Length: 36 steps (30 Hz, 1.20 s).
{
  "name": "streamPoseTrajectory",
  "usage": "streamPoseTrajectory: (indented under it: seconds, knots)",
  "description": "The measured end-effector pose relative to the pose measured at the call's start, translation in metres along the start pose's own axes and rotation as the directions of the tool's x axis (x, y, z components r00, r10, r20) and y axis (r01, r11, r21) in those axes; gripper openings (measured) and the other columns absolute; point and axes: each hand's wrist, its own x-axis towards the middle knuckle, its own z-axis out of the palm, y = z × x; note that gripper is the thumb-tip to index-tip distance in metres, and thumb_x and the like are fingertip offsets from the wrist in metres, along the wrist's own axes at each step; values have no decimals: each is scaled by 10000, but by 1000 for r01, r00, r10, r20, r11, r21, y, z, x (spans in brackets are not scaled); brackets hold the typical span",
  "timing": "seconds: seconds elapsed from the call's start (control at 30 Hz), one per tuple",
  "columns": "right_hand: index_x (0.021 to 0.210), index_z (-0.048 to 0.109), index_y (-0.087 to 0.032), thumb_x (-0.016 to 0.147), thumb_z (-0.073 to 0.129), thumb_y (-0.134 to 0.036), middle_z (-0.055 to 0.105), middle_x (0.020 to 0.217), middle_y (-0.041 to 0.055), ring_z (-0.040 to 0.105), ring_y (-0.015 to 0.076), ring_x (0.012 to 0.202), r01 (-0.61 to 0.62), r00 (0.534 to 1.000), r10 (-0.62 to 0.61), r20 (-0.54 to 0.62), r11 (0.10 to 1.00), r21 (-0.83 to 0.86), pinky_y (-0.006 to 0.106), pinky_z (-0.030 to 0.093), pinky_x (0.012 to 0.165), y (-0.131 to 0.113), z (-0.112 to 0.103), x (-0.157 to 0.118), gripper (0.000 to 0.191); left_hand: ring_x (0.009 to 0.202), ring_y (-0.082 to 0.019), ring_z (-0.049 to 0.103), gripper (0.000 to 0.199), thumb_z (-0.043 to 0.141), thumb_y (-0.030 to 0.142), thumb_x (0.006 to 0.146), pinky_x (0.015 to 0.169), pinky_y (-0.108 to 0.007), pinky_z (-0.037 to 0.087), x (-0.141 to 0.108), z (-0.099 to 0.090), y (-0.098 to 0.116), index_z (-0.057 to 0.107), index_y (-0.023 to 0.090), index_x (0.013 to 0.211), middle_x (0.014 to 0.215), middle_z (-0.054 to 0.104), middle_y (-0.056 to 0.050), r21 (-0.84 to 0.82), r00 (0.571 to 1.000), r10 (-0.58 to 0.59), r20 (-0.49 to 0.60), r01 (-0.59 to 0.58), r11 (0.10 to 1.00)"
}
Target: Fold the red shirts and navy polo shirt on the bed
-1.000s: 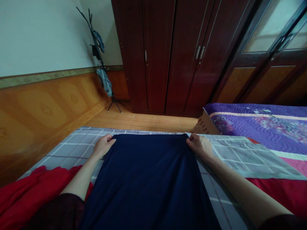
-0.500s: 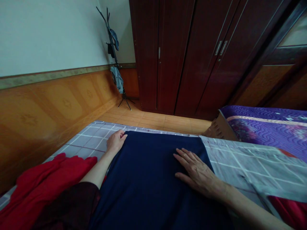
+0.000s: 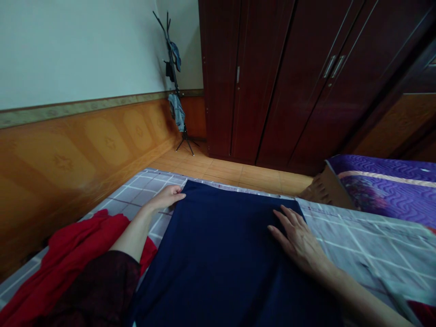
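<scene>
A dark navy cloth (image 3: 225, 245) lies spread over a grey checked bed sheet (image 3: 368, 236). At the cloth's far left corner, my left hand (image 3: 169, 196) pinches its edge between thumb and fingers. My right hand (image 3: 296, 234) rests palm down near the far right corner, fingers spread on the fabric. Red cloth (image 3: 81, 247) lies crumpled left of the navy one, partly under my left forearm and dark sleeve.
Dark red wardrobes (image 3: 259, 81) stand beyond the bed. A black coat rack (image 3: 173, 72) with hanging items is in the corner. At the right are a purple quilted bed (image 3: 395, 186) and a cardboard piece (image 3: 335, 188). More red fabric (image 3: 422, 313) shows at the lower right.
The view has shifted, so the room appears further right. My right hand has moved right across the navy cloth, toward its right edge. My left hand still pinches the far left corner.
</scene>
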Motion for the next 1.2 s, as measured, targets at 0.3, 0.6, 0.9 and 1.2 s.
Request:
streamPoseTrajectory:
  seconds: [0.3,0.6,0.9,1.2]
  knots:
    - [1266,537,-90,905,368,-537,421,1392,200,347,355,1307,33,999,-36,-34,995,-92,511,344,1038,-4,-2,0,599,853,-226,614,223,545,318,819,737,-331,450,-7,6,24,571,187,999,894,658,-63,152,965,-33,-261,75,986]
    - [1302,514,-79,898,424,-510,450,1369,207,376,368,1283,38,998,-32,56,991,-125,513,334,1037,13,-8,9,597,1399,-246,191,616,365,541,918,1129,-427,158,-23,33,55,313,203,1431,1525,232,-84,343,944,296,147,-329,880]
    - [1434,331,-207,805,557,-528,314,1471,154,315,344,1331,409,890,-418,182,908,86,484,462,949,-71,-48,-45,741,1424,-227,67,690,229,614,918,1141,-447,65,-14,42,32,159,221,1481,1550,100,-53,454,973,212,96,-232,860]
    - [846,718,-150,735,673,-301,703,918,164,672,303,772,323,928,-217,304,875,-360,392,564,619,-44,-85,-32,193,1423,-223,81,695,240,604,912,1142,-442,58,-10,45,26,172,209,1480,1550,97,-55,478,977,203,70,-211,853]
